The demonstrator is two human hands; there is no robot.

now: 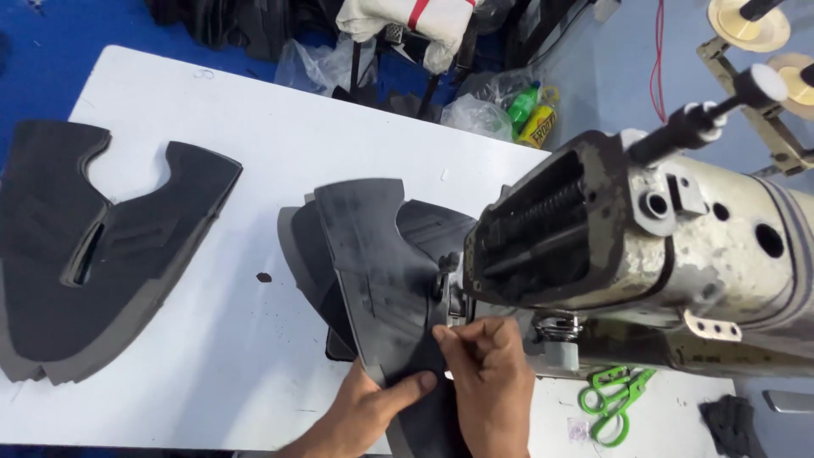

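A dark grey shoe-upper piece (pixel 373 263) lies curved under the needle of a worn cream sewing machine (pixel 678 254). My left hand (pixel 369 407) pinches the piece's near edge from below, thumb on top. Beside it, my right hand (pixel 492 382) presses the same piece down next to the presser foot (pixel 449 280), fingers bent onto the fabric.
A stack of flat dark upper pieces (pixel 93 254) rests at the left of the white table (pixel 280 136). Green thread snips (pixel 615 399) lie right of my hands. Plastic bags and small bottles (pixel 526 114) sit beyond the table's far edge. Thread spool stands (pixel 755 34) rise at top right.
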